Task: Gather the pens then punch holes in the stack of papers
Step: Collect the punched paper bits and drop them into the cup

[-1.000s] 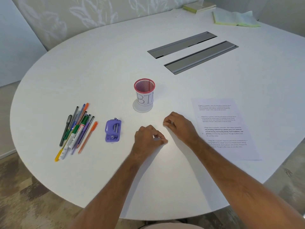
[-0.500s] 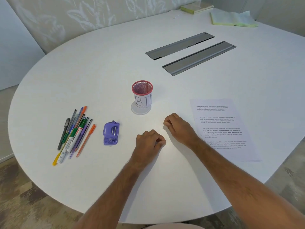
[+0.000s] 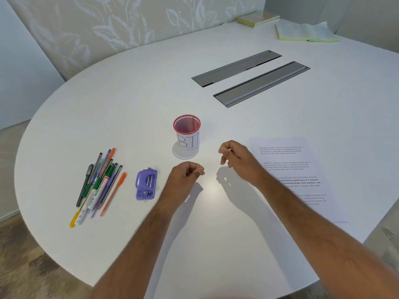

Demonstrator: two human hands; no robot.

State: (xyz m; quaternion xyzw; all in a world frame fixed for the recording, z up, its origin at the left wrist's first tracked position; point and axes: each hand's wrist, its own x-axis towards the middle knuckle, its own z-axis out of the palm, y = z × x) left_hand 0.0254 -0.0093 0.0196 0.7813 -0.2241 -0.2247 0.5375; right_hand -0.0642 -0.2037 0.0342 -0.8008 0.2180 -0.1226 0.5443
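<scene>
Several pens and markers [image 3: 98,183] lie bunched on the white table [image 3: 129,108] at the left. Just to their right sits a purple hole punch [image 3: 146,184]. A red mesh cup [image 3: 186,132] labelled "BIN" stands upright in the middle, with nothing visible inside. Printed papers [image 3: 295,169] lie flat at the right. My left hand [image 3: 185,176] hovers between the punch and the cup, fingers curled with nothing in them. My right hand [image 3: 235,157] is lifted above the table beside the papers' left edge, fingers loosely bent and apart, holding nothing.
Two grey cable-tray lids [image 3: 250,77] are set into the table behind the cup. An open book [image 3: 306,32] and a closed book [image 3: 257,19] lie at the far right edge. A patterned wall panel runs behind the table.
My right hand has lifted off the table and its fingers have loosened. My left hand has barely moved, its fist a little looser. The camera view tilted slightly.
</scene>
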